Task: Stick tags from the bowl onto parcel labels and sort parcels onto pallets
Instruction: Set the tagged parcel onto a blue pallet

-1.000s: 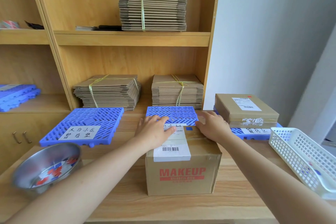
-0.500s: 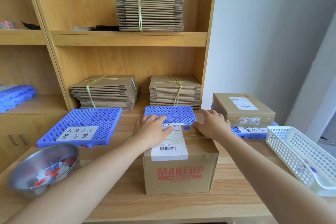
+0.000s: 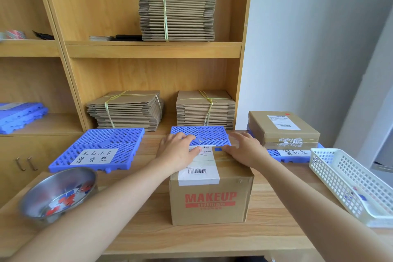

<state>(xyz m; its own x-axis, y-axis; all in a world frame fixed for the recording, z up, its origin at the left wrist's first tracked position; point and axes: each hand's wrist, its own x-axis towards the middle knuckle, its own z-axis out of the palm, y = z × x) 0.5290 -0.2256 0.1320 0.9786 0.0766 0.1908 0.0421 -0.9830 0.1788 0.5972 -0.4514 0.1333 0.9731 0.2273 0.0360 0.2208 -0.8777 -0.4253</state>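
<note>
A brown parcel printed MAKEUP stands in the middle of the wooden table. Its white label carries a barcode, and a small blue tag sits at the label's far right corner. My left hand rests flat on the far left of the parcel's top, over the label. My right hand rests flat on the far right of the top, its fingers beside the blue tag. A steel bowl with red and blue tags stands at the near left.
Three blue pallets lie along the back: a left pallet with a handwritten card, a middle pallet behind the parcel, and a right pallet bearing a flat brown parcel. A white mesh basket stands at right. Bundled cardboard fills the shelves.
Both hands have stayed on the parcel's top with only slight shifts. The view has moved a little; the parcel has not moved.
</note>
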